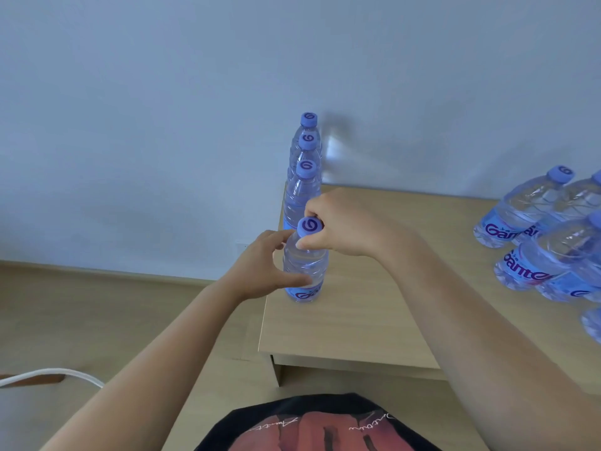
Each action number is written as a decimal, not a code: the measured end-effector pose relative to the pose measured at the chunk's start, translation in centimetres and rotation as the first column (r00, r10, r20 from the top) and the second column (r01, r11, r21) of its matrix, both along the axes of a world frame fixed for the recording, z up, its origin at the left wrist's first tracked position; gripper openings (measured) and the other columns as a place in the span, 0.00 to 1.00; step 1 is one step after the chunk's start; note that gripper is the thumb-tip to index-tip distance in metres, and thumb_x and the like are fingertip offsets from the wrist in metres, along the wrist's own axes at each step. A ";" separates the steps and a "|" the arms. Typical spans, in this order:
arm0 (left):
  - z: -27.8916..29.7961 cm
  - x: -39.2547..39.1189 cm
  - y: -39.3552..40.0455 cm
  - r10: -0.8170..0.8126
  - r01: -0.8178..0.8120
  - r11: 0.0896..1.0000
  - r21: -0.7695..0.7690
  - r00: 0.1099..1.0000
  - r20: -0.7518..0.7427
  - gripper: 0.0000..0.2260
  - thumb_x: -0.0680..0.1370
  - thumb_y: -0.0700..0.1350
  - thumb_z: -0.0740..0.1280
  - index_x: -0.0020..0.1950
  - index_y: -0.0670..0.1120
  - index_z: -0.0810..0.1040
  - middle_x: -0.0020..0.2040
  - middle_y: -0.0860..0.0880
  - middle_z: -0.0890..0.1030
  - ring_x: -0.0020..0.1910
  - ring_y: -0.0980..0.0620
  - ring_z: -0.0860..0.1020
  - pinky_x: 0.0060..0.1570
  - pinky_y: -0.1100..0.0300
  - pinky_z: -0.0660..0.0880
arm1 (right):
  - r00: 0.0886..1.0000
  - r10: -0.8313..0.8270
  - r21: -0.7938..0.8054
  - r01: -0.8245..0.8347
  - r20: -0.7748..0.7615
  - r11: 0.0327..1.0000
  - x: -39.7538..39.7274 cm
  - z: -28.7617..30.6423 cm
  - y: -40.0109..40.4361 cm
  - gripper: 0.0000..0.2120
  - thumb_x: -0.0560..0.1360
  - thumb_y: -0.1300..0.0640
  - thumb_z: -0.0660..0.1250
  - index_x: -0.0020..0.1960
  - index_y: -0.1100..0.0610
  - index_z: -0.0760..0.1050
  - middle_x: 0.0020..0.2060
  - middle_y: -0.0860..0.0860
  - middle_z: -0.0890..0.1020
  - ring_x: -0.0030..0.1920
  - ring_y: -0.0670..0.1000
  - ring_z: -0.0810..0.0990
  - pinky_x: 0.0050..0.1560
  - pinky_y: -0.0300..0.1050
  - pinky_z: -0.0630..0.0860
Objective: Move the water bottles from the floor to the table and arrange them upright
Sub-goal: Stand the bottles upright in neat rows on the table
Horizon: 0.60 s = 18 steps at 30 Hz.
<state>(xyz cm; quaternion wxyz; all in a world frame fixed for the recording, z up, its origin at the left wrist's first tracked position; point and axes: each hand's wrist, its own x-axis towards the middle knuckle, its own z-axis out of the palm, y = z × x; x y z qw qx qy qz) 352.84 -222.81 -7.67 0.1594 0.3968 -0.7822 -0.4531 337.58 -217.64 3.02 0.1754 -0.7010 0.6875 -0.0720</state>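
Not much else going on around us here. We're up against a plain pale blue-grey wall [162, 92] with a light baseboard [97, 271] running along the bottom. The floor [81, 320] is a beige wood-look surface. Down at the lower left we can see a white cable [65, 373] curving across the floor, and there's a small reddish-brown strip [32, 380] lying right under it, can't tell what that is. At the very bottom we've got a black t-shirt [318, 424] with a reddish print and some white script lettering on it.
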 end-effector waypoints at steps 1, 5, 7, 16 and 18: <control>-0.3 0.1 0.1 0.020 -0.019 1.000 -0.013 1.000 0.016 0.29 0.59 0.57 0.77 0.55 0.67 0.68 0.54 0.63 0.72 0.53 0.67 0.71 0.45 0.73 0.65 | 1.000 -0.007 -0.008 0.007 -0.007 1.000 0.1 0.0 0.0 0.14 0.69 0.52 0.68 0.37 0.58 0.66 0.33 0.53 0.66 0.32 0.51 0.61 0.29 0.44 0.55; -1.4 0.3 0.6 0.079 -0.079 0.997 -0.009 0.997 0.016 0.27 0.58 0.58 0.77 0.50 0.63 0.68 0.51 0.63 0.75 0.50 0.64 0.74 0.40 0.71 0.67 | 0.999 -0.025 -0.030 0.024 -0.045 0.999 0.6 0.0 -0.1 0.15 0.69 0.51 0.68 0.37 0.58 0.63 0.30 0.51 0.63 0.29 0.50 0.58 0.28 0.44 0.54; -1.4 0.5 0.4 0.078 -0.078 0.997 0.005 0.997 0.003 0.24 0.59 0.56 0.78 0.47 0.66 0.68 0.49 0.66 0.75 0.47 0.69 0.75 0.39 0.72 0.67 | 0.998 -0.042 -0.036 0.041 -0.035 0.999 0.6 -0.1 -0.3 0.15 0.69 0.51 0.68 0.37 0.58 0.63 0.31 0.51 0.64 0.30 0.50 0.59 0.29 0.44 0.54; -1.1 0.8 -1.0 0.012 -0.009 0.998 0.055 0.999 -0.041 0.23 0.63 0.48 0.78 0.47 0.69 0.70 0.45 0.76 0.75 0.46 0.74 0.74 0.44 0.71 0.70 | 0.994 -0.047 -0.006 0.048 0.100 0.999 -0.1 -1.5 -1.0 0.16 0.66 0.51 0.72 0.37 0.56 0.65 0.31 0.49 0.68 0.29 0.48 0.63 0.29 0.41 0.59; -1.0 0.8 -1.6 0.002 0.001 0.998 0.058 0.999 -0.048 0.24 0.64 0.48 0.78 0.48 0.70 0.70 0.45 0.74 0.76 0.46 0.72 0.75 0.44 0.71 0.70 | 0.993 -0.058 -0.018 0.060 0.098 0.998 -0.2 -1.6 -1.4 0.18 0.66 0.50 0.72 0.34 0.54 0.62 0.30 0.49 0.67 0.29 0.48 0.63 0.29 0.42 0.58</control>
